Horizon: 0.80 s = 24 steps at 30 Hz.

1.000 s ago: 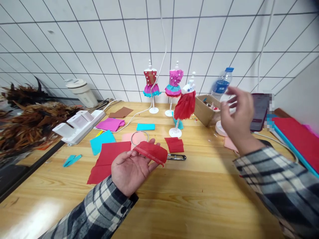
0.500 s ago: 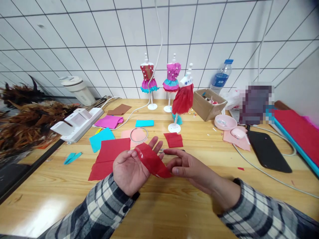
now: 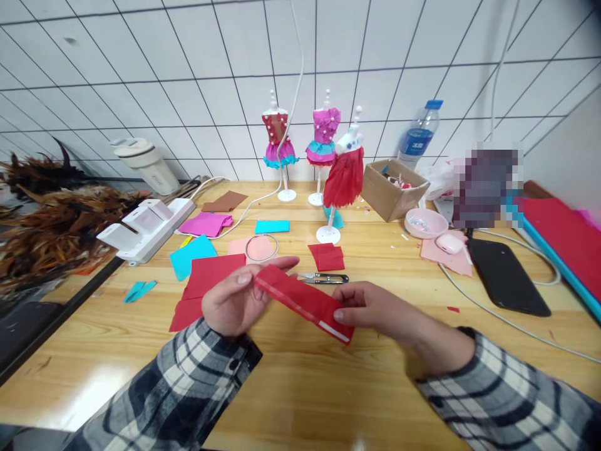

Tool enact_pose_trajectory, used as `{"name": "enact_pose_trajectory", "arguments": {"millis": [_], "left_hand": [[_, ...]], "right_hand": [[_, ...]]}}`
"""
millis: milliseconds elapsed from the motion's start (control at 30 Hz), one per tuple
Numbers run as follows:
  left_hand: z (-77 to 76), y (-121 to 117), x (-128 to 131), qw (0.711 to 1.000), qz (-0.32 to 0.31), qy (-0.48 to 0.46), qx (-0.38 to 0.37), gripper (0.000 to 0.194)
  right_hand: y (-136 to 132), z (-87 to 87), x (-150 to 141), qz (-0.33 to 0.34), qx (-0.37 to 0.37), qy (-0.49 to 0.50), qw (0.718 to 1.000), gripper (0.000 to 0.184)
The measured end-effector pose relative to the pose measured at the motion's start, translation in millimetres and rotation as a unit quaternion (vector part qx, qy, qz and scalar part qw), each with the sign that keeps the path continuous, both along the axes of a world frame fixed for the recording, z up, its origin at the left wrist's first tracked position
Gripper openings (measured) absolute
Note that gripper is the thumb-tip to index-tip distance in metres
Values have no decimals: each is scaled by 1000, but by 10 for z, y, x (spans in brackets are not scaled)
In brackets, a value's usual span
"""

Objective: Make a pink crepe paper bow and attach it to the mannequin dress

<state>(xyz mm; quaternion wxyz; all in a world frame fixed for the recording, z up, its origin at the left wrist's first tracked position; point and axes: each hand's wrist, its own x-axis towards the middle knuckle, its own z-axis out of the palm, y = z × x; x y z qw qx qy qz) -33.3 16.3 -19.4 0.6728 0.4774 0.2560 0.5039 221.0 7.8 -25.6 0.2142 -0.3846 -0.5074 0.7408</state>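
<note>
A strip of red crepe paper [image 3: 300, 294] is stretched between my two hands above the table, with a pale band along its lower edge. My left hand [image 3: 235, 297] pinches its left end between thumb and fingers. At the other end, my right hand [image 3: 364, 307] grips it with the thumb on top. Just behind the strip lies a pair of thread snips [image 3: 328, 278], its blades partly hidden. A larger red sheet [image 3: 211, 275] lies beneath and behind my left hand, and a small folded red piece [image 3: 327, 257] sits beyond the snips.
Three small dress forms in paper outfits, one with a red skirt [image 3: 345, 178], stand at the back. Right of them are a cardboard box [image 3: 392, 194], a pink dish [image 3: 426, 223] and a black phone [image 3: 509, 275]. A power strip [image 3: 154, 232] and brown feathers [image 3: 61, 216] lie left.
The red strip has gone from curled over my left palm to drawn out straight. My right hand has moved right with its end, and the snips show more.
</note>
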Motion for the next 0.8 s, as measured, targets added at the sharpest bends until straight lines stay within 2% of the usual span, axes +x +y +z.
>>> {"name": "enact_pose_trajectory", "arguments": {"millis": [33, 67, 100, 167, 233, 267, 300, 367, 467, 533, 600, 667, 733, 800], "left_hand": [[-7, 63, -81, 992, 1, 108, 70, 36], [-8, 122, -158, 963, -2, 233, 135, 40], [-4, 172, -224, 915, -4, 356, 189, 39], [16, 232, -301, 809, 58, 519, 270, 31], [41, 228, -291, 723, 130, 596, 325, 28], [51, 206, -256, 694, 155, 611, 349, 29], [57, 175, -206, 676, 163, 613, 375, 29], [53, 108, -84, 672, 125, 589, 430, 24], [-5, 47, 94, 688, -25, 545, 479, 27], [-67, 46, 177, 688, -100, 547, 467, 33], [-123, 61, 220, 690, -120, 558, 444, 34], [-156, 73, 233, 694, -113, 564, 434, 30], [-159, 73, 227, 689, -99, 570, 437, 27], [-143, 63, 218, 676, -88, 582, 443, 24]], "right_hand": [[22, 36, 83, 5, 7, -29, 1000, 32], [42, 66, 157, 12, 24, -64, 998, 29], [60, 90, 217, 25, 48, -102, 993, 24], [84, 116, 295, 48, 113, -183, 975, 15], [95, 123, 326, 53, 181, -261, 947, 12], [96, 122, 334, 50, 209, -295, 931, 15], [95, 118, 343, 48, 226, -322, 918, 19], [93, 105, 375, 63, 242, -353, 902, 26], [102, 73, 465, 97, 266, -353, 892, 31], [115, 53, 526, 104, 295, -370, 875, 33], [117, 45, 557, 88, 327, -413, 846, 31], [92, 51, 544, 40, 381, -444, 810, 27], [40, 59, 488, -9, 461, -430, 776, 23], [-16, 44, 413, 7, 551, -378, 744, 21]]}}
